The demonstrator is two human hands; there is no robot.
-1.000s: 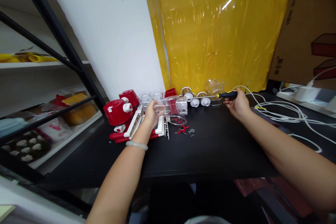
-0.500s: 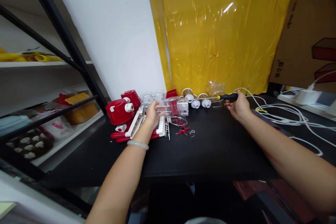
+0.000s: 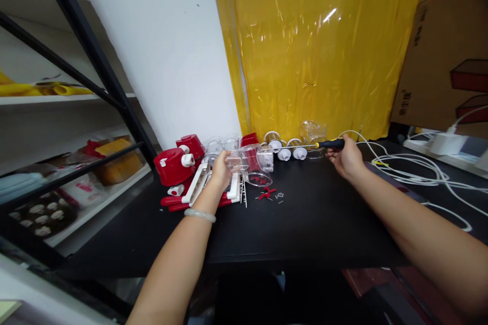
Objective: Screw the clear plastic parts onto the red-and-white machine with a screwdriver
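**Clear plastic housing and screwdriver in hand at a crowded table**

The clear plastic housing (image 3: 249, 161) sits at the back of the black table (image 3: 305, 223), in the grip of the left hand (image 3: 220, 170), whose fingers are curled round its near end. A pale bangle (image 3: 200, 215) circles that wrist.

At far left, a black metal shelf rack (image 3: 91, 56) holds yellow rolls (image 3: 57, 90) on an upper shelf and packets and a tray of small round pieces (image 3: 38, 213) lower down. Beside the rack, at the table's left rear, stand two red domed parts (image 3: 173, 165) with white knobs, and red and white flat pieces (image 3: 198, 188) lie under and around the left hand. Small red bits and screws (image 3: 269, 194) are scattered just in front of the housing.

Behind the housing, along a hanging yellow plastic sheet (image 3: 312, 45), stand a few white-capped spools (image 3: 284, 151) and a clear rounded shell (image 3: 312, 129).

Further right, the right hand (image 3: 345, 159) is closed round the black-and-yellow handle of a screwdriver (image 3: 320, 145), whose thin shaft points left across the spools toward the housing. The two hands are well apart.

White cables (image 3: 412, 170) loop over the table at right, running to a white charger (image 3: 444, 143) on a power strip. A brown cardboard box (image 3: 446, 61) stands against the wall at far right.
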